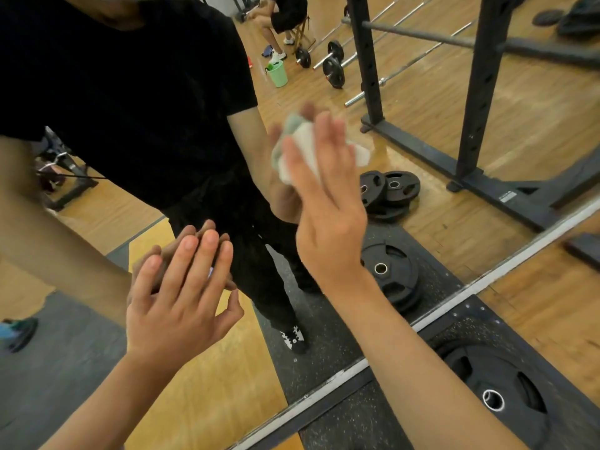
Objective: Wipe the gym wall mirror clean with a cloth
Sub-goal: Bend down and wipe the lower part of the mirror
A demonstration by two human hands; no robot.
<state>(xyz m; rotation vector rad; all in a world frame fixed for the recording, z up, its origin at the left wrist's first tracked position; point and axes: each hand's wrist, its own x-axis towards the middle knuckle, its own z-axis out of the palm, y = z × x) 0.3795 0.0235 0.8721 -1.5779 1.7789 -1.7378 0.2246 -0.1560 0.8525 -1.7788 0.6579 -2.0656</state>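
The wall mirror (pixel 438 131) fills most of the view and reflects me in black clothes. My right hand (pixel 324 203) presses a crumpled white and pale green cloth (pixel 303 147) flat against the glass with straight fingers. The cloth is blurred by motion and partly hidden under my fingers. My left hand (pixel 181 297) lies flat on the mirror lower left, fingers straight, touching its own reflection and holding nothing.
The mirror's white bottom frame (pixel 487 280) runs diagonally across. A black weight plate (pixel 493 397) lies on the rubber floor below it. Reflected are stacked plates (pixel 389 193), a black rack (pixel 477 92), barbells, a green bucket (pixel 278 74) and a seated person.
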